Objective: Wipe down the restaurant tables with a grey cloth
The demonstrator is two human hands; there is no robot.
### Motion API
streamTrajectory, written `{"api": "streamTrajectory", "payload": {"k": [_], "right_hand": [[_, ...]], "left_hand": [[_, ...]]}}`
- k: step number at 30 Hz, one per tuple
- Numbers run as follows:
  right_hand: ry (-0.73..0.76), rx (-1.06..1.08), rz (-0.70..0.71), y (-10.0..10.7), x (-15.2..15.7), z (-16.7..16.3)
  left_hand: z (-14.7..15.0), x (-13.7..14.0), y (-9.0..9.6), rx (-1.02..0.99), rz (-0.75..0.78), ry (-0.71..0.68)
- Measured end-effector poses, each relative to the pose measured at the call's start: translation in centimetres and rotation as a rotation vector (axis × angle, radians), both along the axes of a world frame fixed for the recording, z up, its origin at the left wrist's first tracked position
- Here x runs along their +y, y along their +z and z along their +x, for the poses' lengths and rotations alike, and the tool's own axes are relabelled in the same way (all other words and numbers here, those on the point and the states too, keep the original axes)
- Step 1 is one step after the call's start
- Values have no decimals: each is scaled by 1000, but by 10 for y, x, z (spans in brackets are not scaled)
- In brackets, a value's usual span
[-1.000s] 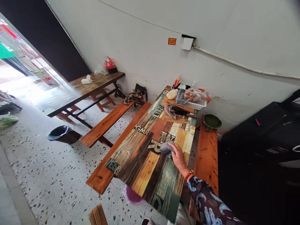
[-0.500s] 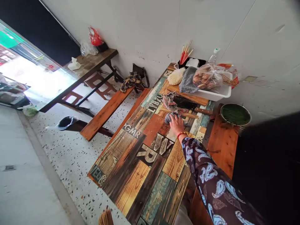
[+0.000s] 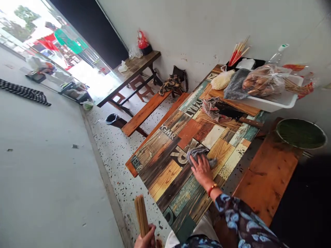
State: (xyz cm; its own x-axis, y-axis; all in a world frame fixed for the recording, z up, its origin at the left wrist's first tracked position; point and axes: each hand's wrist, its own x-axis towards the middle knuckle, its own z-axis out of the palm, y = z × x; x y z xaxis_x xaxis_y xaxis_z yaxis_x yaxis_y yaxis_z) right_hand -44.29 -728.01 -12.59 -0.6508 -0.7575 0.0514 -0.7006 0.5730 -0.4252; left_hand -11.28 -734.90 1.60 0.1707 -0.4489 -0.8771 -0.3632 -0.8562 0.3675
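Grey cloth (image 3: 198,151), crumpled (one end poking out), under the right hand (image 3: 203,171)

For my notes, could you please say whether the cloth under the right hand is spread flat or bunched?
Bunched: the grey cloth lies in raised folds under the right hand on the table.

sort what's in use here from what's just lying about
Seemingly in use:
gray cloth, under the right hand
patchwork-print tabletop, beneath that cloth
bundle of thin sticks, in the left hand

Apparently lying about:
wooden-handled knife
patterned rag
white plastic tray
lined waste bin
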Motion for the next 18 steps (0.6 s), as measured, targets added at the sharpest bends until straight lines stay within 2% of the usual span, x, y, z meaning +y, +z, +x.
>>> {"api": "streamTrajectory", "payload": {"k": [3, 6, 8, 9, 11, 13, 16, 18], "right_hand": [[95, -118, -18, -2, 13, 113], [178, -294, -69, 2, 16, 213], [205, -453, -124, 10, 12, 256], [190, -529, -166, 15, 10, 266], [99, -610, -266, 28, 10, 260], [-32, -559, -342, 38, 20, 223], [-260, -425, -289, 42, 49, 153], [-380, -364, -197, 38, 65, 134]], "left_hand": [[1, 2, 13, 172, -81, -23], [16, -10, 20, 195, -54, -99], [35, -22, 22, 223, -72, -139], [47, -28, 23, 242, -87, -151], [74, -42, 24, 276, -116, -166], [106, -56, 25, 298, -121, -175], [158, -76, 28, 326, -105, -180], [191, -86, 28, 331, -90, -177]]}}
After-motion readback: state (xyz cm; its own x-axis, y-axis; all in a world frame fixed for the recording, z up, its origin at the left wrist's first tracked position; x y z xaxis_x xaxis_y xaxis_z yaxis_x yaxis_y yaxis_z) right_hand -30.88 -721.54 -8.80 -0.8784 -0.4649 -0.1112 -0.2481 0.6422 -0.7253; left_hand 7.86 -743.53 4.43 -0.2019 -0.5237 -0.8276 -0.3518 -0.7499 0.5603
